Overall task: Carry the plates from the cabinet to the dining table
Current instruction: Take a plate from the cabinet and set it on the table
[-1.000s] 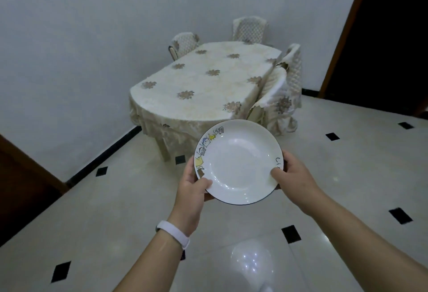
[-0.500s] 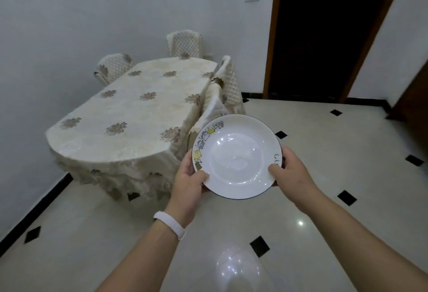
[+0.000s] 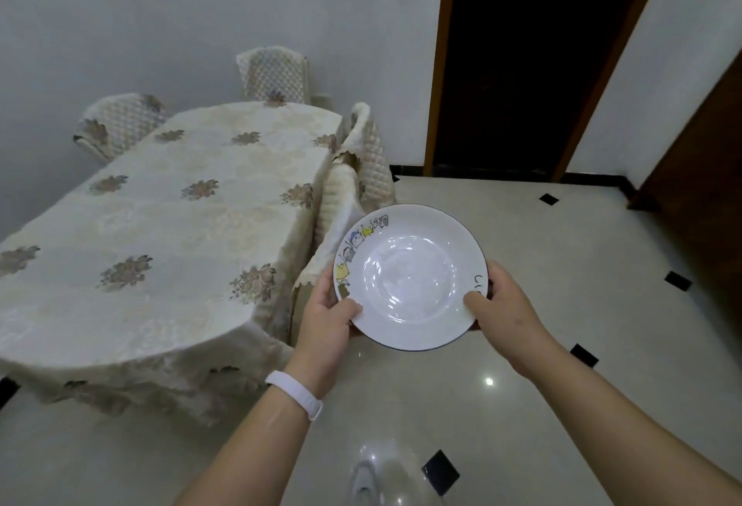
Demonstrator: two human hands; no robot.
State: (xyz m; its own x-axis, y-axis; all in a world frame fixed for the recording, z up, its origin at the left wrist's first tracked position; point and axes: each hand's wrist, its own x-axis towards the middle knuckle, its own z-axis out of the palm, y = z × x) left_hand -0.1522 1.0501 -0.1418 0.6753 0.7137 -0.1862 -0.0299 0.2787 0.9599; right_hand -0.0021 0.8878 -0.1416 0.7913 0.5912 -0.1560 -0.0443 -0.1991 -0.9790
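- One broad sweep of glossy pale floor with small black diamond tiles, open to the right of the table and running back to a dark doorway in a brown frame.
- Long dining table on the left under a cream flowered cloth; rounded near end close by, right-hand edge running away just left of the plate.
- Four padded chairs around it: one at the far end, one on the far left side, two pushed in along the right side, the nearer of these just behind the plate's far-left rim.
- Both forearms stretched forward from the bottom of the view, angled inward toward each other.
- White plate with a thin dark rim and small coloured drawings along its left side, up in the air over the floor, just beside the table's right edge and apart from it, tipped slightly toward the viewer.
- Left hand clamped on the near-left rim, thumb on top, fingers hidden underneath.
- Right hand gripping the near-right rim the same way, thumb laid over the edge beside some black script.
- White wristband on the left wrist.
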